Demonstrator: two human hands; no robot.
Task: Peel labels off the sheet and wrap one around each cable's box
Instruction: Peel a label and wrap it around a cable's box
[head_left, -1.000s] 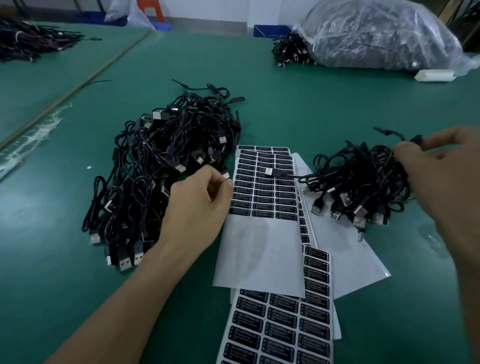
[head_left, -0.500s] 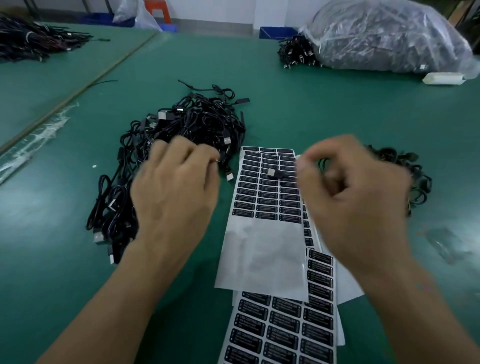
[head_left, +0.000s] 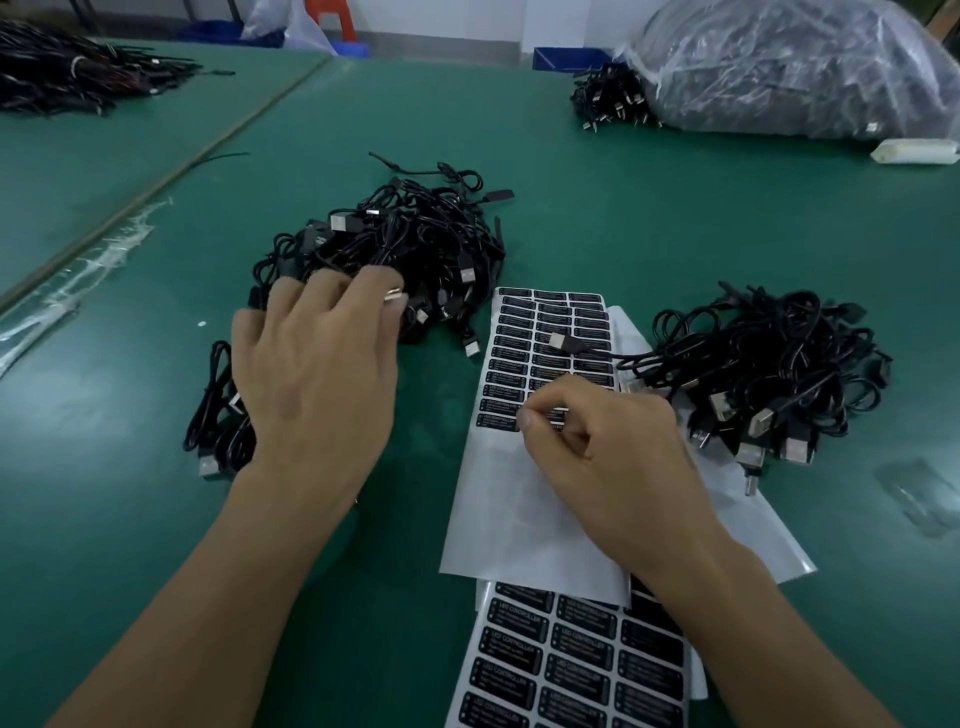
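The right hand (head_left: 597, 457) is curled, thumb and forefinger pinched on the left end of a label (head_left: 548, 414) in the lowest printed row of the top sheet (head_left: 519, 504). Whether that end has lifted cannot be told. The label's long axis runs across the sheet, left to right, so its body extends from the fingertips under the knuckles. A peel would likely travel rightward along that axis.

The left hand (head_left: 311, 379) lies with fingers spread over the left cable pile (head_left: 426, 244), just beside the sheet. Whether it grips a cable cannot be told. The right hand is the nearer to the label.

A second cable pile (head_left: 763, 374) lies right of the sheet on the table (head_left: 623, 218), with one plug (head_left: 561, 341) resting on the labels.
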